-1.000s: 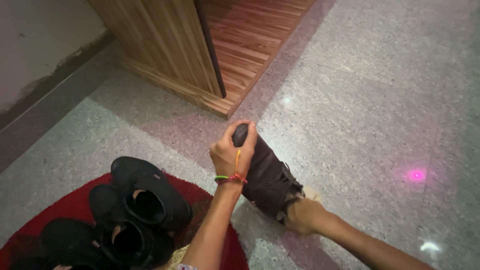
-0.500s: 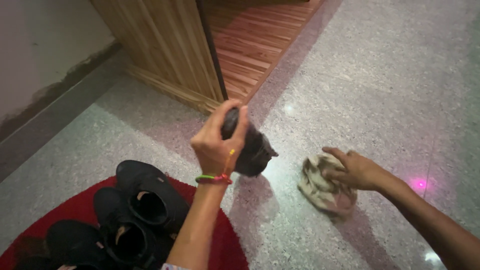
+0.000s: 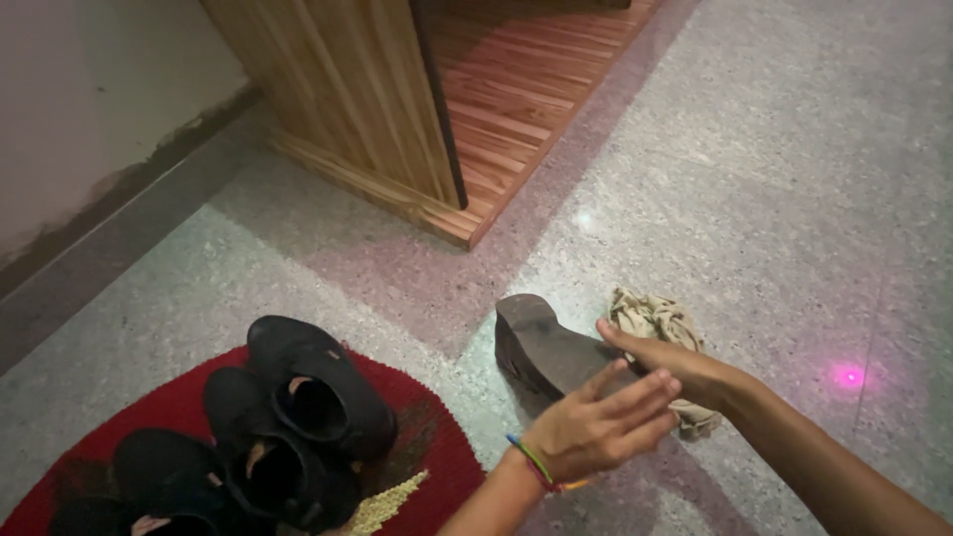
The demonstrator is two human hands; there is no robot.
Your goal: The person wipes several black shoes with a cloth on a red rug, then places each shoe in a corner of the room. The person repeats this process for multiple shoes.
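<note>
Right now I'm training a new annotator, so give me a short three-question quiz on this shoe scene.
1. True or false: the brown shoe lies sole-up on the floor.
2. What lies on the red mat? A) black shoes B) a brush C) a bottle
3. Which hand rests beside the rag?

Key: 1 true; 2 A; 3 the right hand, while the left hand, open, hovers by the shoe.
</note>
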